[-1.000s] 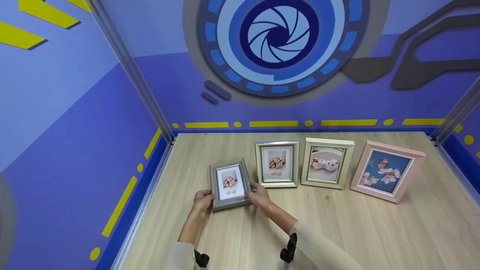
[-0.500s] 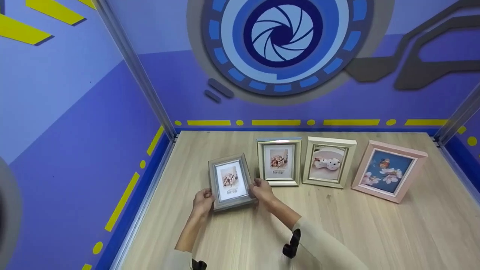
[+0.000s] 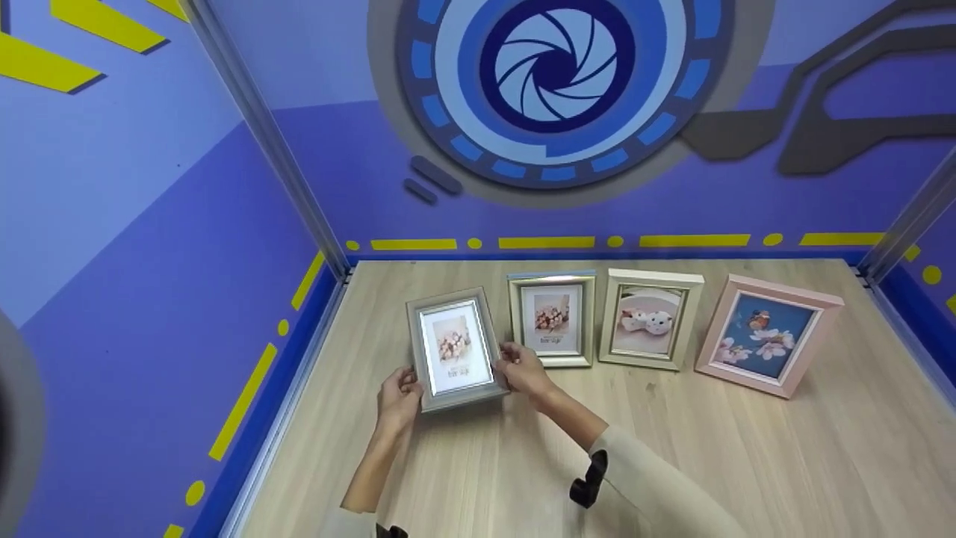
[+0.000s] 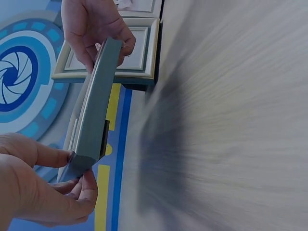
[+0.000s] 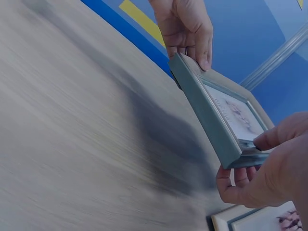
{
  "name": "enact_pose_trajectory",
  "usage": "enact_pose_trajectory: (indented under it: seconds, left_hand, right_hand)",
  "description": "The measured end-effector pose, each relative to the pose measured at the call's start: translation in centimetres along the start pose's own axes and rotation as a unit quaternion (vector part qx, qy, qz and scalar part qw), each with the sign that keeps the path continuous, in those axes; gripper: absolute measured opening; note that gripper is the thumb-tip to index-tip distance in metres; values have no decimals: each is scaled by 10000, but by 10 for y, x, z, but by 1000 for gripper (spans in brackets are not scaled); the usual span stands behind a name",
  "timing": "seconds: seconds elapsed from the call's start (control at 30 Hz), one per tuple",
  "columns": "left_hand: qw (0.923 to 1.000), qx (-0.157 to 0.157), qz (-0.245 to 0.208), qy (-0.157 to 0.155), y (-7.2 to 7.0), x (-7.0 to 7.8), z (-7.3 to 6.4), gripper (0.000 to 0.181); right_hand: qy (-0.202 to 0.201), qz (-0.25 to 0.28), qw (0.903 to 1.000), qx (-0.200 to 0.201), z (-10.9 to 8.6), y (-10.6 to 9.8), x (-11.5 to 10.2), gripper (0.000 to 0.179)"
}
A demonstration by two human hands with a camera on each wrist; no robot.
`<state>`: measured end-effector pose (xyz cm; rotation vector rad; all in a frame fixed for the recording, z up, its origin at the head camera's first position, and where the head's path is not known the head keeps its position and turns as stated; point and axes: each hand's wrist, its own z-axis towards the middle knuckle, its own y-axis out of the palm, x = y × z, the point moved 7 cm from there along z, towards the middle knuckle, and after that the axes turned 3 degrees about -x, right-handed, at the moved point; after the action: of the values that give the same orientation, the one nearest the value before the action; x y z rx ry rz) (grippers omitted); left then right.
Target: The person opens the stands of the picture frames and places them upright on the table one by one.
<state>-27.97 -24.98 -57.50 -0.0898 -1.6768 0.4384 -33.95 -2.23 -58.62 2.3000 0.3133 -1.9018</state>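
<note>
A grey picture frame (image 3: 457, 351) with a flower-bouquet print is held up by both hands, its face tilted back toward the head camera. My left hand (image 3: 398, 400) grips its lower left side, thumb on the front and fingers behind, as the left wrist view shows on the frame's edge (image 4: 94, 106). At the lower right side my right hand (image 3: 525, 373) pinches it the same way; in the right wrist view that thumb lies on the front border (image 5: 250, 149). Its shadow (image 5: 163, 130) falls on the tabletop below, apart from the frame.
To the right stand a gold picture frame (image 3: 553, 359), a cream one (image 3: 642, 362) and a pink one (image 3: 747, 385) in a row. The wooden tabletop (image 3: 672, 456) meets a blue back wall (image 3: 314, 179) and side walls with metal corner posts.
Both hands have raised the grey picture frame slightly and tipped it more upright; its top edge now sits higher in the head view. The three other frames have stayed in place.
</note>
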Motion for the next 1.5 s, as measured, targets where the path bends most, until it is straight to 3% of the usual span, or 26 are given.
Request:
enact_pose_trajectory:
  seconds: [0.13,0.43,0.6,0.8,0.93,1.27,1.5]
  left_hand:
    - [9987,261,301,327,-2,11,-4,39]
    - [9943,685,204,791,3,34,-19,40]
    - [9930,679,24,965,13,49,-26,40]
    - [9897,359,-102,1384,31,67,-37,41]
    - [9866,15,-215,1618,48,76,-48,41]
    - [9837,-884,-376,1519,105,72,-59,39]
    - [9754,-1417,-592,1583,131,73,-63,43]
  right_hand:
    - [-464,-261,9986,0,-3,-3,-14,40]
    - [-1131,-823,9900,186,-20,-22,-41,44]
    - [-1319,-1062,9854,162,-31,-41,-50,47]
    - [-1620,-1444,9761,95,-47,-67,-50,49]
    - [-1661,-1409,9760,-12,-59,-87,-41,48]
    - [-1236,-1243,9840,312,-92,-139,-2,42]
    - [-843,-1130,9876,690,-102,-165,12,43]
